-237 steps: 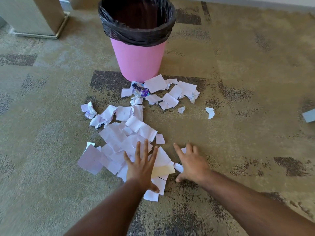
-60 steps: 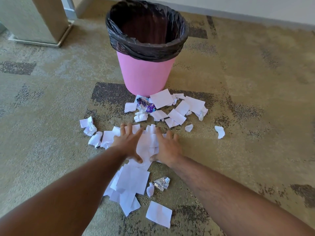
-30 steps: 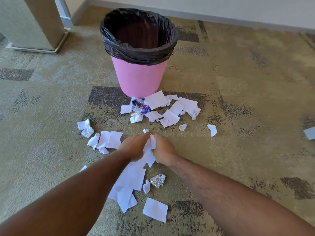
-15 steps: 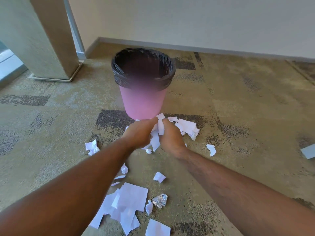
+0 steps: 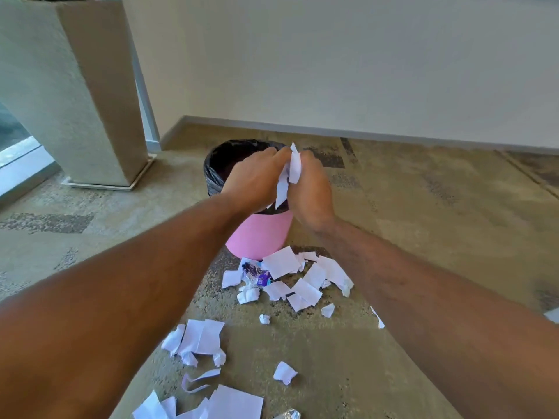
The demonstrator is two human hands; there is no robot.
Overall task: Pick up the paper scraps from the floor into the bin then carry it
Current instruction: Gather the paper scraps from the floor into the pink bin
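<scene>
A pink bin point(image 5: 258, 235) with a black liner point(image 5: 214, 170) stands upright on the carpet. My left hand point(image 5: 254, 179) and my right hand point(image 5: 311, 192) are pressed together above its opening, gripping a bunch of white paper scraps point(image 5: 290, 173) between them. More white scraps point(image 5: 298, 278) lie at the bin's base, around a purple printed wrapper point(image 5: 257, 273). Another cluster of scraps point(image 5: 199, 340) lies nearer me, and larger sheets point(image 5: 236, 403) sit at the bottom edge.
A tall beige planter point(image 5: 75, 95) on a flat base stands at the left by a glass panel. A cream wall point(image 5: 363, 62) with a grey skirting runs behind the bin. A crumpled foil piece point(image 5: 289, 414) lies at the bottom edge.
Both hands gathered scraps off the floor, closed round them and lifted the bunch from the carpet up over the bin's opening. The view has tilted upward.
</scene>
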